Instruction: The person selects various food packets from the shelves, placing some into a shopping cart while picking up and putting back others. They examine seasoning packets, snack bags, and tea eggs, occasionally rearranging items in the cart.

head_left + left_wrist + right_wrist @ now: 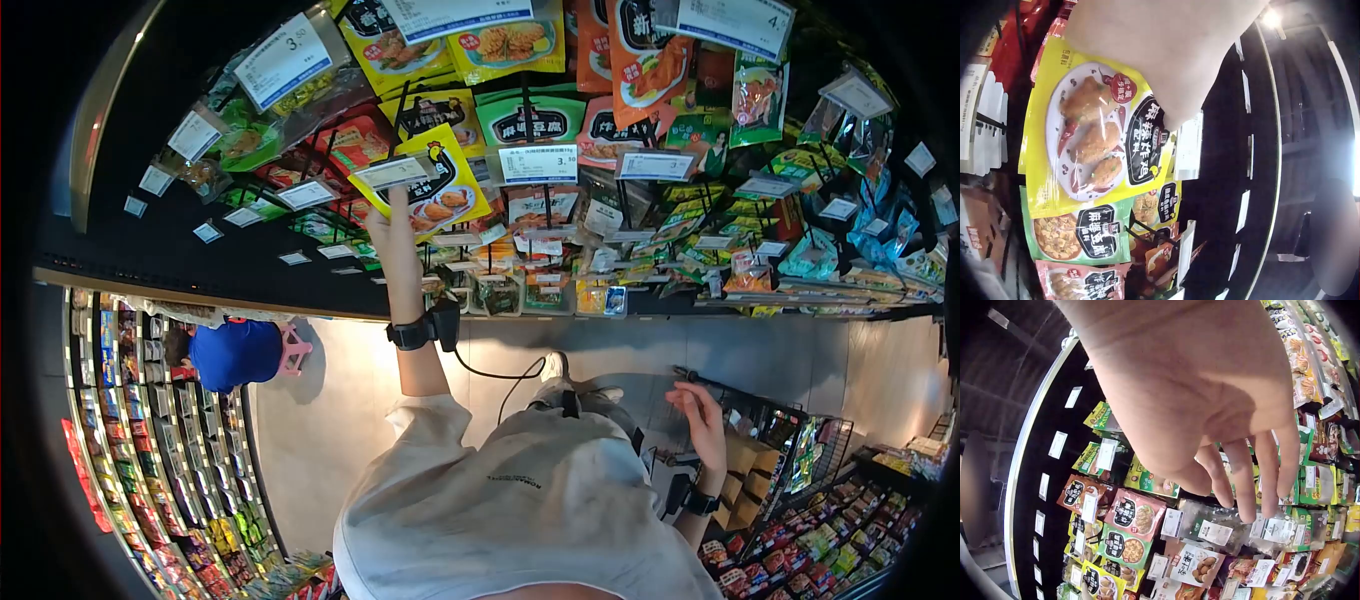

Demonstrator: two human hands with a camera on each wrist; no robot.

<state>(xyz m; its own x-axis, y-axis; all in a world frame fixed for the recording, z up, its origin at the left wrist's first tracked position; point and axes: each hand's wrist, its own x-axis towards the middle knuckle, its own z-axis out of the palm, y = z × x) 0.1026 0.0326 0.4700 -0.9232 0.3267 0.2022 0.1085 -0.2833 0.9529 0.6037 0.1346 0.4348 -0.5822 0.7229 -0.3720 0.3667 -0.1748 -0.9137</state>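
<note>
My left hand [396, 240] reaches up to the rack of hanging packets and grips a yellow fried-chicken seasoning packet [455, 190]. The packet tilts out from its row, partly behind a price tag [395, 172]. In the left wrist view, its front with a plate of fried chicken [1094, 134] faces the camera; the hand covers its upper right edge, and most fingers are hidden. Right by it hang a green tofu seasoning packet [1079, 234] and a pink packet [1082, 281]. My right hand [703, 425] hangs low at my side, fingers loosely extended, holding nothing.
Metal hooks and price tags [538, 166] jut out along the rack. A black wire cart [825, 440] with cardboard boxes [755, 480] stands by my right side. Behind on the left, a person in blue [235, 355] is beside a pink stool [293, 348] at another shelf.
</note>
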